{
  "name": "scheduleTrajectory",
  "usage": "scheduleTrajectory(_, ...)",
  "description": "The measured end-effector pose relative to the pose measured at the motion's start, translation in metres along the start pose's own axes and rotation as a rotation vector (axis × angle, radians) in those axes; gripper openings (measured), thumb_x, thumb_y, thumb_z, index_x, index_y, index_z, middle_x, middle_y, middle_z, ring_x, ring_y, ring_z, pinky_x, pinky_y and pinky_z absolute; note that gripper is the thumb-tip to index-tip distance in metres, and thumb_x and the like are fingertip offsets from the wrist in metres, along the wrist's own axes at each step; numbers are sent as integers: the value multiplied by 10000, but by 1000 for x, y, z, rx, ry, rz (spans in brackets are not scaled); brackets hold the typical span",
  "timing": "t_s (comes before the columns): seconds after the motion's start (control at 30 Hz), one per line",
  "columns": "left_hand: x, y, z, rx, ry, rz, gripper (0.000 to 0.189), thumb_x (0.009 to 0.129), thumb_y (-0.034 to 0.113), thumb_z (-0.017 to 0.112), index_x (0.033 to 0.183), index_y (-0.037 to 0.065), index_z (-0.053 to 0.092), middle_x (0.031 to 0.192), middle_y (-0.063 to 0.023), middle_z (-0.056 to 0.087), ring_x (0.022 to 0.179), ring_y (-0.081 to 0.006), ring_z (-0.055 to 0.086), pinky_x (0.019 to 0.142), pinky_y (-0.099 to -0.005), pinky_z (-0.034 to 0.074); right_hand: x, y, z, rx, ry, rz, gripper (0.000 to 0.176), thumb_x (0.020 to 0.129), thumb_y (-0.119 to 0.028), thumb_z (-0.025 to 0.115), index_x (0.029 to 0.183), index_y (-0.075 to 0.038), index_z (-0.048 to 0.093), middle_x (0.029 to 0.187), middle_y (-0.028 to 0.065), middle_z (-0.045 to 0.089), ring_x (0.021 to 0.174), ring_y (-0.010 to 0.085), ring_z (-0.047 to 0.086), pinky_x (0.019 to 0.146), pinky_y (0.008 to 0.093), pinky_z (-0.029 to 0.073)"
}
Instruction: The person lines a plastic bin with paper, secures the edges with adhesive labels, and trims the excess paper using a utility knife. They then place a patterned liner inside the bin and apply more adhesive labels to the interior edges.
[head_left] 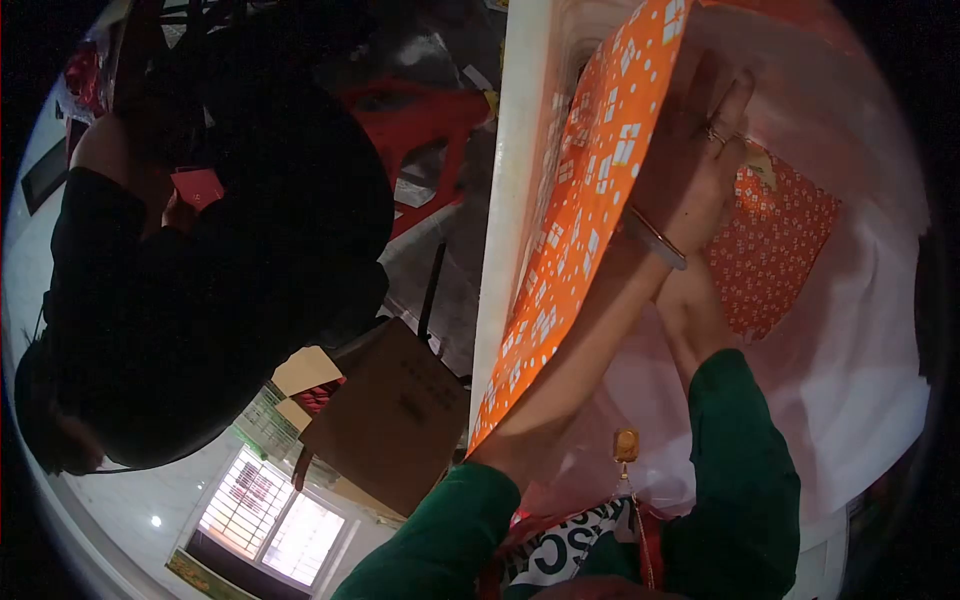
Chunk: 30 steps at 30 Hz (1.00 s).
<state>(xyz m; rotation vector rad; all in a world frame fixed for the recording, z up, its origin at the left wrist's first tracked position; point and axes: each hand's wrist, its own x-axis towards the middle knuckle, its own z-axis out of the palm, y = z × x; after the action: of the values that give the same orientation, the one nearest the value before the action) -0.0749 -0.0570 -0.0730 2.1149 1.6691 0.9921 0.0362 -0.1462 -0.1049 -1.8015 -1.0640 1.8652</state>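
Likely a packing or paper-goods workroom: on the right, a patterned orange sheet (585,220) stands by pale lining (855,400); on the left, a co-worker in black (260,220) has a red card (198,187). A cardboard box (390,420), red plastic stool (425,108) and barred window (240,500) appear there too.

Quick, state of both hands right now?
Left hand: beside the orange sheet with white gift-box print; grip can't be told.
Right hand: hidden behind the left arm; can't be told.
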Motion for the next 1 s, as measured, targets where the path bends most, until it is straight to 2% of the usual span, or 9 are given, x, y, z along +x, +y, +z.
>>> scheduleTrajectory(0.13,-5,8,12,-126,56,-101,187,590,-11,625,768,38,599,1271,-61,437,913,-310,529,731,-368,453,-4,1,9,-107,30,-78,339,764,-47,537,1092,-11,461,1075,147,507,1002,272,492,841,345,399)
scheduleTrajectory(0.23,-5,9,5,-226,-76,-129,182,670,20,578,849,14,616,1324,-39,367,1203,-306,345,846,-458,381,-16,9,-1,-190,59,-138,351,759,-37,542,1098,-10,453,1079,145,503,1006,268,488,843,343,397)
scheduleTrajectory(0.4,0,13,8,-330,42,-102,242,594,-103,574,817,-9,556,1326,-78,360,844,-304,538,670,-359,460,-39,47,-61,-329,156,-248,373,752,-19,552,1108,-9,440,1085,142,495,1011,261,482,848,341,394)
scheduleTrajectory(0.43,1,14,6,-340,45,-85,242,594,-103,574,817,-9,556,1326,-78,360,844,-304,538,670,-359,460,68,-4,21,-355,181,-272,378,750,-15,554,1110,-9,437,1087,142,494,1012,260,481,848,340,393)
scheduleTrajectory(0.63,9,18,-13,-235,-154,-153,121,667,-103,541,732,-30,468,1294,-114,395,1111,-332,441,763,-358,465,58,22,-59,-485,353,-354,407,741,6,565,1122,-7,422,1094,138,485,1019,252,474,853,337,389)
scheduleTrajectory(0.7,16,22,-20,-148,-143,-34,163,663,-70,545,813,-17,514,1278,-142,399,946,-356,510,714,-381,454,45,-13,-83,-417,363,-499,520,750,-100,635,1191,-38,367,1205,143,426,1090,265,425,923,387,338)
scheduleTrajectory(0.77,20,28,-27,-183,-209,-125,84,711,-62,550,764,-23,497,1285,-111,413,1207,-327,348,855,-354,435,38,-52,-84,-212,317,-897,419,766,-54,602,1146,-15,432,1100,121,500,1029,198,476,872,307,381)
scheduleTrajectory(0.87,20,15,-27,-47,-253,-2,136,755,-31,546,888,-6,530,1240,-160,443,1184,-332,379,884,-370,403,45,-68,-92,-163,20,-506,339,789,-78,585,1106,-19,480,1017,92,558,956,169,528,814,285,420)
scheduleTrajectory(1.0,28,20,-28,2,-306,-113,217,771,-8,552,985,13,521,1210,-146,474,1129,-301,446,871,-359,410,56,-56,-100,113,50,-671,238,815,-101,560,1038,-23,528,921,68,597,851,144,569,745,269,449)
